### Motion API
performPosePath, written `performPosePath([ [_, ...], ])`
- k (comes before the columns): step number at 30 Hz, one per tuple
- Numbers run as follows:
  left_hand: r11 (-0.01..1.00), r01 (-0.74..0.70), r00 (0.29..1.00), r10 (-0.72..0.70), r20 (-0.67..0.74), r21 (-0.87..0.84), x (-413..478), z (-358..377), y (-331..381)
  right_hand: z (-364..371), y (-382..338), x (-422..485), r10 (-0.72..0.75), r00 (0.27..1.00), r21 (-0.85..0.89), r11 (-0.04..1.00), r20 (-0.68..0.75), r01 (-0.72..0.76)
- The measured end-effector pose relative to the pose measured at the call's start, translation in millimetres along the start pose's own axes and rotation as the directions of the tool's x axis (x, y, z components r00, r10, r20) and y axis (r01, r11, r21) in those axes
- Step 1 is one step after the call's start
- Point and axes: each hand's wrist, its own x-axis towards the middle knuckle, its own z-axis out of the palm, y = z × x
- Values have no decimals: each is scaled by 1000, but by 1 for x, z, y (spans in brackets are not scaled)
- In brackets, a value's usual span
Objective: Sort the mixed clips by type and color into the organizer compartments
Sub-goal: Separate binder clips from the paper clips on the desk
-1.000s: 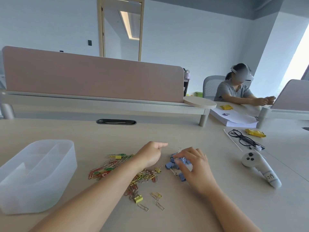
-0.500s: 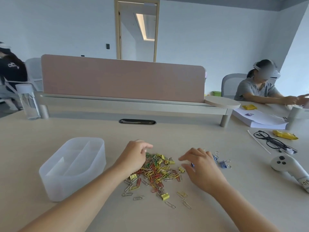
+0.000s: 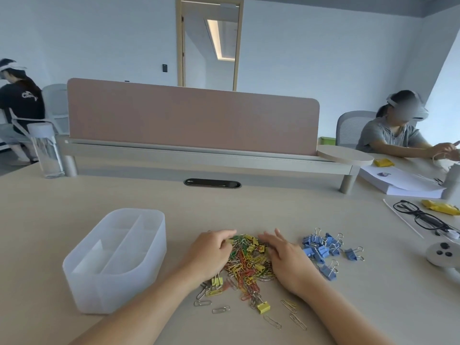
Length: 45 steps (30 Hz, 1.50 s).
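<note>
Right hand moved off blue metal binder clips, now lying flat on the multicoloured paperclip pile; left hand curled there, grasp unclear.

Organizer sits left on the bench, clip heap just right of it near the front edge, left hand and right hand flanking that heap; binder clip cluster further right, glasses by the right edge, bottle at the back-left corner

One head-worn view, facing forward-down over desk; left hand, right hand close; edges seemingly warped.
</note>
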Motion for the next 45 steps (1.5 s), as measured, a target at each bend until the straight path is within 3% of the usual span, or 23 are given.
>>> performPosePath([
  [7, 982, -101, 987, 119, -112, 158, -6, 2, 13, 1, -13, -4, -72, 997, -18, 997, 2, 72],
  [16, 954, -189, 981, 196, -5, 234, 3, 9, 4, 6, -5, 4, -186, 981, 72, 979, -45, 189],
  [21, 960, -182, 972, 208, -108, 213, 0, 7, 9, 1, -3, 2, -120, 987, 254, 956, -108, 144],
  [27, 951, -166, 960, 216, -177, 259, -3, 5, 10, -7, -4, -2, 106, 978, 466, 885, -179, -10],
  [32, 951, -190, 939, 249, -236, 246, -2, 2, 9, -11, -6, -3, 152, 965, 588, 809, -212, 2],
  [36, 956, -187, 943, 240, -231, 228, -3, 1, 7, -14, -8, -7, 135, 959, 525, 851, -248, 16],
  [42, 915, -185, 979, 205, -19, 357, -4, 5, 11, -23, -3, -7, 86, 981, 173, 983, -173, -55],
  [45, 912, -185, 978, 209, -27, 367, -3, 5, 10, -27, -2, -9, 115, 986, 88, 991, -124, -105],
])
